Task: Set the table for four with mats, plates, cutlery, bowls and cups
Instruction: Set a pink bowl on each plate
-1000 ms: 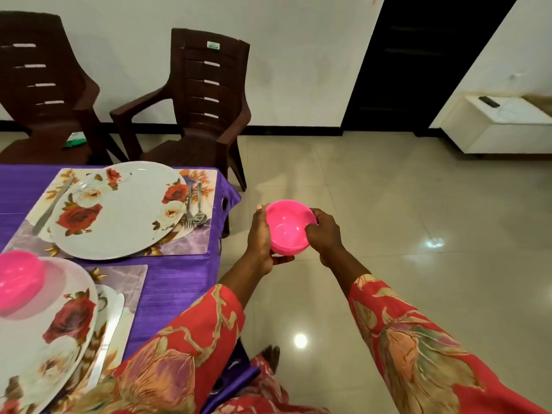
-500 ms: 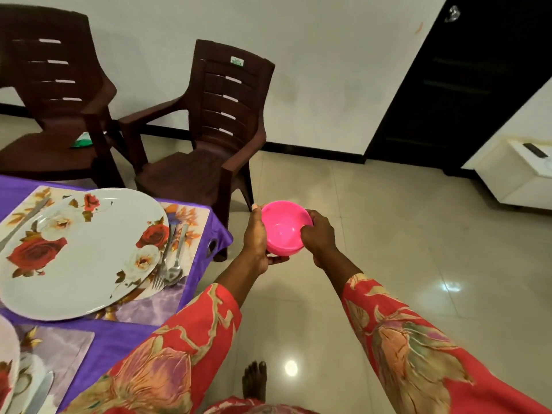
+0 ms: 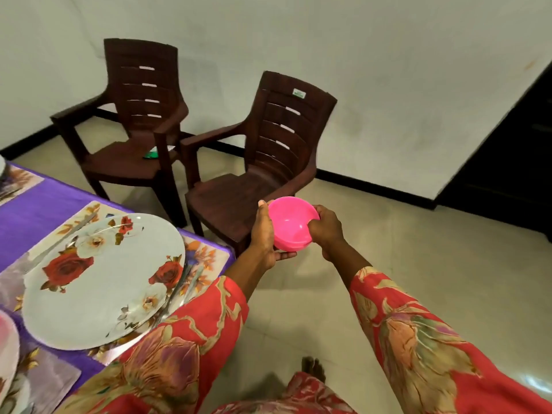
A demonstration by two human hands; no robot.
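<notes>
A pink bowl is held upright in the air beyond the table's corner, over the floor. My left hand cups its left side and underside. My right hand grips its right rim. On the purple tablecloth lies a floral mat with a large white rose-patterned plate on it. A knife lies left of the plate, and a fork and spoon lie at its right edge, partly hidden by my sleeve.
Two dark brown plastic chairs stand against the white wall just past the table. Another plate and mat show at the lower left. A dark doorway is at the right. My bare foot is on the tiled floor.
My view has swung left and the chairs now sit nearer the centre. Both hands still hold the pink bowl, which has shifted slightly closer to the near chair.
</notes>
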